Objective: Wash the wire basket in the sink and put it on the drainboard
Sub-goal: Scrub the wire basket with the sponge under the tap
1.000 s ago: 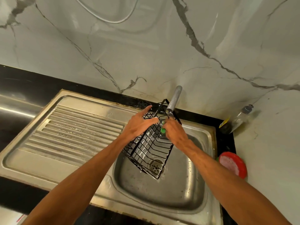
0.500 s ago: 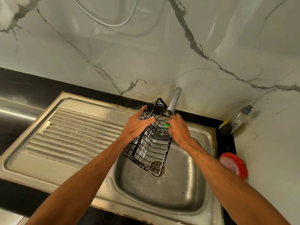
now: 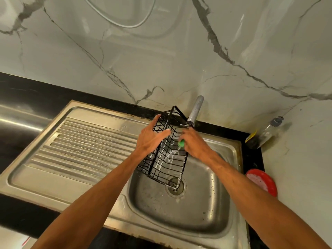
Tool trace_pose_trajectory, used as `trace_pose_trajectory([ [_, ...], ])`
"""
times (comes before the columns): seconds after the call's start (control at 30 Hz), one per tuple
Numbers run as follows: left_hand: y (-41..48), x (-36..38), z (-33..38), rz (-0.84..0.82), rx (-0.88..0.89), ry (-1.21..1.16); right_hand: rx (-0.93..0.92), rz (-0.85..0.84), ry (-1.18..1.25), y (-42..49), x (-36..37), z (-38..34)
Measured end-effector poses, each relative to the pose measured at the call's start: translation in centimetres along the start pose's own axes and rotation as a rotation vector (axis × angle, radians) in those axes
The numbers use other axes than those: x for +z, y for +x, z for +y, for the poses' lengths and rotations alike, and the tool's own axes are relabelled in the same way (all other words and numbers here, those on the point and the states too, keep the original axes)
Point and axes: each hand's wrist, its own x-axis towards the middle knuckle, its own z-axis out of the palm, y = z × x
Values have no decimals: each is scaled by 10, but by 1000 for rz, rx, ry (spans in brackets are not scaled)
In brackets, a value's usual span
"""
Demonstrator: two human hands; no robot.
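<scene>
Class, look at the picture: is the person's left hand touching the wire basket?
Touching. The head view shows the left hand wrapped over the upper edge of the wire basket, its fingers crossing the black wires, tilting it over the sink.

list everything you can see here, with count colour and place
wire basket: 1, black, tilted over the sink bowl under the tap
sink: 1, steel, bowl at right
drainboard: 1, steel, ribbed, left of the bowl
tap: 1, grey metal, behind the bowl
scrubber: 1, green, mostly hidden in the right hand
bottle: 1, clear with grey cap, back right corner
round container: 1, red, right of the sink
countertop: 1, black
wall: marbled white
left hand: 1, gripping the basket's left side
right hand: 1, on the basket, holding the scrubber
</scene>
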Motion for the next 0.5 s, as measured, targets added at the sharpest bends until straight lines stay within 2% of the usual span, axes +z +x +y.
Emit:
trace_pose_trajectory([
  [0.07,-1,-1,-2,30,6,-27,-35,-22,-41,-3,0,-11],
  [0.13,1,1,-2,32,13,-47,-172,-186,-37,-15,9,-30],
  [0.17,2,2,-2,29,17,-52,-210,-216,-33,-19,12,-33],
  [0.3,5,4,-3,76,15,-179,-61,19,-183,-12,2,-17],
  [0.37,7,4,-3,100,0,-238,-115,14,-293,-16,3,-26],
  [0.43,6,5,-4,81,42,-190,-189,-71,-272,-21,7,-29],
  [0.5,5,7,-7,74,81,-202,-129,-39,-201,-20,0,-20],
])
